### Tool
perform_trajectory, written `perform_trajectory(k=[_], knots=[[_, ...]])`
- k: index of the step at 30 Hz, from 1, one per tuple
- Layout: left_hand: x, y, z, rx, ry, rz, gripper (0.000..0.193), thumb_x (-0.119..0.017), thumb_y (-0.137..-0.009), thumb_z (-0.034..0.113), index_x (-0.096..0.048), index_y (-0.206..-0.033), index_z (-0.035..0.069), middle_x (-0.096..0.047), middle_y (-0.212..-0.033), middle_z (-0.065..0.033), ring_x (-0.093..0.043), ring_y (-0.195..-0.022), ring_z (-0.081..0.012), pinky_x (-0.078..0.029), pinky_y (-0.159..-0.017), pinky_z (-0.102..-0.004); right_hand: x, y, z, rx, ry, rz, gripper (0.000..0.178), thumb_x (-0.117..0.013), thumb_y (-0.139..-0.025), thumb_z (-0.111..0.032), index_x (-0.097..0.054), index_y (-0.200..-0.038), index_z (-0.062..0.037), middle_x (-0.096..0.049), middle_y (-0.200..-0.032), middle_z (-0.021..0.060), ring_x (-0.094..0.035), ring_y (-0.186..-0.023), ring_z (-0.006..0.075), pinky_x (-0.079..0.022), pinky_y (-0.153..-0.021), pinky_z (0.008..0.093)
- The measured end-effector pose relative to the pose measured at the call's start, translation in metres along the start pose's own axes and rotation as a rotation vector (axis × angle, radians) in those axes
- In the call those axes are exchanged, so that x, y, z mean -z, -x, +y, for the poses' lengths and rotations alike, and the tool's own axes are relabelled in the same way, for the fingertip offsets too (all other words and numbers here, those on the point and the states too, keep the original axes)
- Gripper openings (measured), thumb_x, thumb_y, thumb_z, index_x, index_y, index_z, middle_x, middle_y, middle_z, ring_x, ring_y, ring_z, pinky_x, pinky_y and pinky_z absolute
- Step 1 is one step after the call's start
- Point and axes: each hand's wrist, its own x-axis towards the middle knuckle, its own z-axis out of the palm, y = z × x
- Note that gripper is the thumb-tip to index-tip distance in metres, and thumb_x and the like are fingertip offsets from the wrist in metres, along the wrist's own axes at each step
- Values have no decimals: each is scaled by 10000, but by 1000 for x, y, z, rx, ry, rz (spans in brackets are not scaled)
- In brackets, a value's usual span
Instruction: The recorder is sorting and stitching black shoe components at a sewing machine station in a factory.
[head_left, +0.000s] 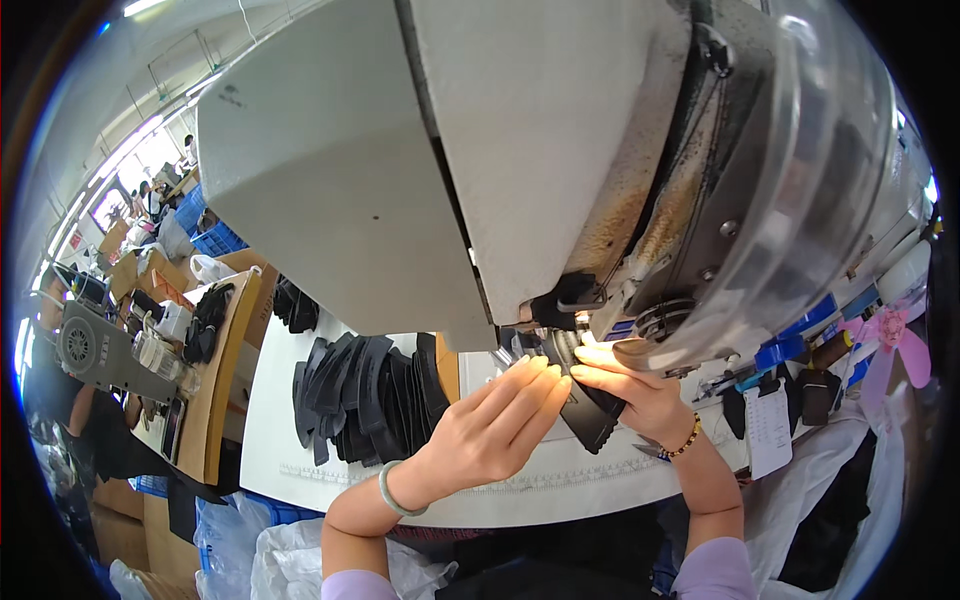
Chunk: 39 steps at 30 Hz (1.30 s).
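Observation:
Under the sewing machine [450, 150] lies a dark black piece of material [590, 418] with a notched lower edge, beside the lit needle area. My left hand [495, 425], with a pale bangle on its wrist, has its fingers together and their tips on the left side of the piece. From the right, my right hand [635, 395], wearing a beaded bracelet, grips the piece's other side, fingertips close to the needle area. The machine head hides the piece's far end. Left of my left hand, several black cut pieces [365, 395] lie overlapping in a stack.
The white table [480, 508] carries a ruler strip along its front. A wooden side table [225, 370] with a grey machine [105, 350] stands left. At right are a pink fan [890, 345], a white card [768, 430] and tools. Plastic bags [300, 560] hang below.

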Motion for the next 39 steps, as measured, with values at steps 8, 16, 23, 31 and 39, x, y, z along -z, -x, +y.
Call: perform_trajectory(k=[8, 16, 23, 31, 39], knots=[[-3, 1, -12, 49, 110, -8, 449, -602, -598, 36, -624, -1036, -61, -609, -983, -134, -634, -951, -288, -558, -803, -345, -3, -8, -5, -8, 91, 11, 377, -689, -696, 21, -706, -1062, -68, -649, -1134, 84, -616, -1064, 238, -495, -937, 329], [-3, 2, -12, 44, 103, -22, 550, -603, -560, 126, -620, -1082, -45, -606, -1014, -133, -621, -985, -288, -560, -789, -357, -4, -1, -6, -33, 118, 42, 433, -681, -662, 48, -703, -1073, -85, -652, -1122, 53, -620, -1039, 225, -513, -894, 294], [-2, 0, -14, 78, 102, -2, 482, -636, -618, 67, -627, -1092, -20, -614, -1023, -108, -621, -970, -271, -560, -765, -344, -3, -8, -11, -38, 135, 30, 455, -645, -659, 89, -703, -1075, -87, -646, -1124, 62, -620, -1034, 236, -517, -880, 312], [-9, 1, -24, 83, 90, 52, 448, -693, -646, 19, -637, -1090, 5, -621, -1034, -75, -602, -908, -231, -519, -692, -315, -14, -6, -4, -11, 114, 70, 539, -666, -617, 53, -663, -1140, -79, -558, -1158, 76, -520, -1049, 258, -395, -848, 431], [-5, 0, -20, 99, 76, 12, 450, -706, -628, 54, -631, -1069, 10, -603, -984, -87, -596, -891, -244, -506, -671, -313, -9, -4, 0, 48, 147, 83, 478, -631, -644, 75, -685, -1084, -102, -617, -1126, 48, -599, -965, 208, -493, -811, 335]])
